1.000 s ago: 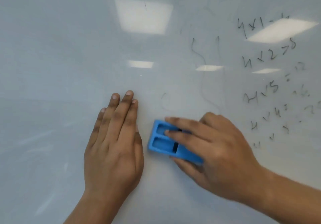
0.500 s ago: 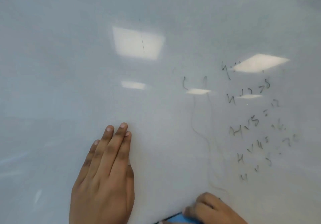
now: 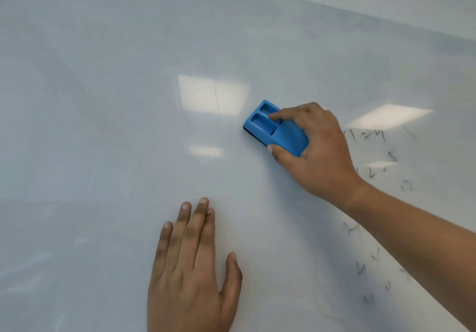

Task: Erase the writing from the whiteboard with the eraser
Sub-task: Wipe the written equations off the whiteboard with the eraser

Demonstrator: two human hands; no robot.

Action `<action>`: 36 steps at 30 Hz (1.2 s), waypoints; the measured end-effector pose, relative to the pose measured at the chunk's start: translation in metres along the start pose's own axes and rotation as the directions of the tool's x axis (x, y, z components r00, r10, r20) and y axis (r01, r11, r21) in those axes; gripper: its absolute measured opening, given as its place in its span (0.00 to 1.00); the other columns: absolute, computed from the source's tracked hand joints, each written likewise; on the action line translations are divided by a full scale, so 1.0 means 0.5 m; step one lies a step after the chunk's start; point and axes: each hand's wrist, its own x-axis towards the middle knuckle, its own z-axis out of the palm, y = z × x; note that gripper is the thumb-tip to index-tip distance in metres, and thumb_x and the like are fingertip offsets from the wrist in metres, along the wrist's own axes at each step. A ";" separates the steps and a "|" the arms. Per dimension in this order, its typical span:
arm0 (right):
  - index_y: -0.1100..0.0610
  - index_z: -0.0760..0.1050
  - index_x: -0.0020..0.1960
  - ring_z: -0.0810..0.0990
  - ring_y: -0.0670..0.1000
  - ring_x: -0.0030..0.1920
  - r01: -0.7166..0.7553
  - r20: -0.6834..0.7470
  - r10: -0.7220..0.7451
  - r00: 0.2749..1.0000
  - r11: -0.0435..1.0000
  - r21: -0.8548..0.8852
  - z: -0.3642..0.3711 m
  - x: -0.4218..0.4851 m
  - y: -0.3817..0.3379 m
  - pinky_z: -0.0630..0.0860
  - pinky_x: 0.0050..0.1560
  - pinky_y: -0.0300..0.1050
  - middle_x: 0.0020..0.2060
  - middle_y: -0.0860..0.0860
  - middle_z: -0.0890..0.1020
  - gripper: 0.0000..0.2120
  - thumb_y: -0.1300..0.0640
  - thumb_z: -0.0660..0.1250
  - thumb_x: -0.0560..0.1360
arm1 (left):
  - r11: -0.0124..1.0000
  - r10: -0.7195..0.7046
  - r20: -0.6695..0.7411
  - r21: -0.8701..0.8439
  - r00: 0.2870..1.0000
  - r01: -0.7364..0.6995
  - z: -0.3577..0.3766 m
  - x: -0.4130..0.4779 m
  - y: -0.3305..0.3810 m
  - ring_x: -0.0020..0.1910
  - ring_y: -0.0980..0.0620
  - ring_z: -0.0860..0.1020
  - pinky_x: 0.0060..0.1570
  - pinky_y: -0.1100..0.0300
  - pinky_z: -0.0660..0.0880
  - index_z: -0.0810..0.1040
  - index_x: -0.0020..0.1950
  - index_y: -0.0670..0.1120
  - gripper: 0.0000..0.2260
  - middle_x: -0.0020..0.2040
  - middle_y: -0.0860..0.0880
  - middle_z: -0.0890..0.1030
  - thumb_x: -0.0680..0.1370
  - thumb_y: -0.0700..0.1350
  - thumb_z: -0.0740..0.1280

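A white whiteboard [image 3: 103, 151] fills the view. My right hand [image 3: 316, 151] grips a blue eraser [image 3: 275, 128] and presses it flat on the board a little right of centre. My left hand [image 3: 190, 267] lies flat on the board below it, fingers together, holding nothing. Faint black writing [image 3: 373, 136] in partly smeared rows runs down the right side, to the right of my right hand and partly hidden by my forearm. A thin vertical pen line [image 3: 217, 99] stands just left of the eraser.
The board's top edge [image 3: 334, 7] runs diagonally across the upper right, with a pale wall above it. Bright reflections of ceiling lights [image 3: 211, 94] sit on the glossy surface.
My right hand has swept the eraser up from the bottom of the view to mid-board. The two long thin strokes left of the writing are gone. My view has tilted upward.
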 end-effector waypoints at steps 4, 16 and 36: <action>0.49 0.81 0.57 0.75 0.52 0.50 0.217 0.127 -0.217 0.968 0.976 0.014 0.013 -0.111 -0.055 0.74 0.51 0.45 0.56 0.48 0.79 0.18 0.50 0.70 0.67 | 0.995 0.042 -0.043 0.090 0.998 -0.038 0.012 -0.008 -0.009 0.72 0.45 0.68 0.68 0.45 0.66 0.76 0.68 0.38 0.26 0.71 0.44 0.74 0.73 0.49 0.59; 0.46 0.80 0.65 0.75 0.53 0.61 -0.062 -0.084 0.065 0.994 0.998 0.033 0.043 0.081 -0.030 0.66 0.60 0.40 0.63 0.43 0.77 0.19 0.52 0.75 0.74 | 0.985 0.099 -0.078 0.150 0.992 -0.087 0.030 -0.006 -0.026 0.70 0.46 0.69 0.70 0.50 0.61 0.72 0.67 0.41 0.27 0.68 0.45 0.77 0.70 0.51 0.59; 0.54 0.84 0.57 0.76 0.55 0.50 0.238 0.116 -0.247 0.962 0.968 0.081 -0.044 -0.173 0.056 0.73 0.55 0.53 0.61 0.45 0.79 0.17 0.51 0.71 0.71 | 0.996 -0.063 0.152 0.073 0.986 0.053 -0.019 -0.048 0.035 0.79 0.46 0.59 0.77 0.46 0.56 0.65 0.76 0.40 0.25 0.79 0.45 0.63 0.77 0.37 0.59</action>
